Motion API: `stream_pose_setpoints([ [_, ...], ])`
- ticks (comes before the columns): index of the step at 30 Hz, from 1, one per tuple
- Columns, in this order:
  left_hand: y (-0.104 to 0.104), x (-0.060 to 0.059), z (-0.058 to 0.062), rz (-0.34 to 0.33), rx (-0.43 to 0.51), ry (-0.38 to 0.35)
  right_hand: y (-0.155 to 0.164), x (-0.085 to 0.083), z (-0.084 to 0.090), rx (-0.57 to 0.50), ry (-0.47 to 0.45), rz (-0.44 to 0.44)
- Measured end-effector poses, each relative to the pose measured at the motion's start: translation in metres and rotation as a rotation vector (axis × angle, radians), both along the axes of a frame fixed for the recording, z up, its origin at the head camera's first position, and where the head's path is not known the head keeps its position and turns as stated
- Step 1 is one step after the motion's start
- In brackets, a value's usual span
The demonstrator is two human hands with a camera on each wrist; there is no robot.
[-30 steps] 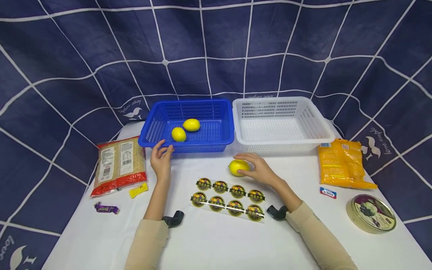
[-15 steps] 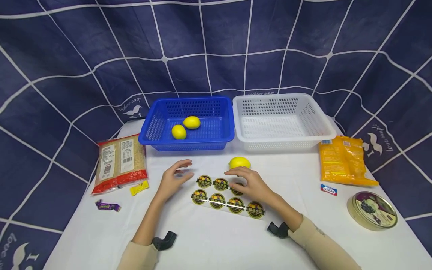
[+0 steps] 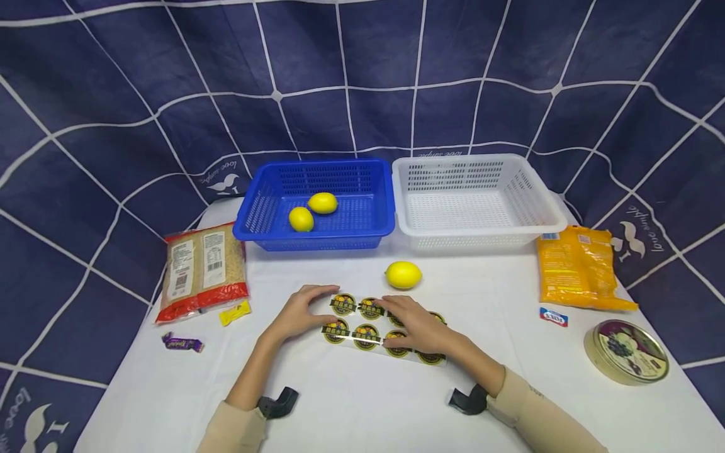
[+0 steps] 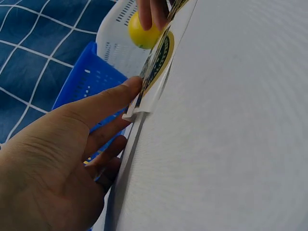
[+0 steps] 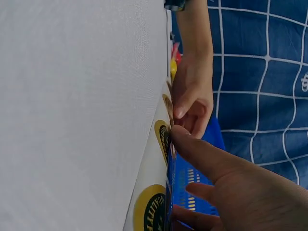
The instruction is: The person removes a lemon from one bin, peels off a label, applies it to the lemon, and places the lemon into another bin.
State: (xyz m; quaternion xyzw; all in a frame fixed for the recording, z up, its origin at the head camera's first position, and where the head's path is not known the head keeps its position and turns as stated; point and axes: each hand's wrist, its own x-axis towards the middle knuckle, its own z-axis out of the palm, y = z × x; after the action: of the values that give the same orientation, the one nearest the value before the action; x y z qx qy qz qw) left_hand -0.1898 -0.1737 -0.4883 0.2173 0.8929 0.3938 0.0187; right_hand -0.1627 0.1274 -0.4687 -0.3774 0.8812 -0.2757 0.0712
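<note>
Dark navy cloth (image 3: 374, 56) hangs like walls along the far, left and right sides of the scene, ruled with white lines (image 3: 418, 56) into large squares. The lines bend and waver where the fabric ripples. Small white diamonds (image 3: 276, 95) mark a couple of the crossings. White moustache prints (image 3: 632, 239) show at the far left, right and near left, with "love simple" lettering (image 3: 639, 221) beside some. A table (image 3: 362, 409) with a plain white surface widens toward the near side. Soft, fairly even light falls across it; both wrist views look dimmer.
</note>
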Motion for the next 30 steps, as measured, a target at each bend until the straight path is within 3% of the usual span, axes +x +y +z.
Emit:
stream_pose_setpoints([
  [8,0.002,0.0,0.0,0.009,0.069,-0.025,-0.006,-0.002,0.001,-0.031,0.025,0.01],
  [15,0.002,0.0,0.001,0.075,0.184,-0.044,-0.026,-0.009,0.003,-0.054,0.131,-0.057],
  [22,0.009,0.013,0.031,0.072,0.386,-0.168,-0.051,-0.019,0.015,-0.146,0.129,-0.132],
  [30,0.009,0.015,0.033,0.084,0.487,-0.185,-0.071,-0.03,0.014,-0.341,0.111,-0.206],
])
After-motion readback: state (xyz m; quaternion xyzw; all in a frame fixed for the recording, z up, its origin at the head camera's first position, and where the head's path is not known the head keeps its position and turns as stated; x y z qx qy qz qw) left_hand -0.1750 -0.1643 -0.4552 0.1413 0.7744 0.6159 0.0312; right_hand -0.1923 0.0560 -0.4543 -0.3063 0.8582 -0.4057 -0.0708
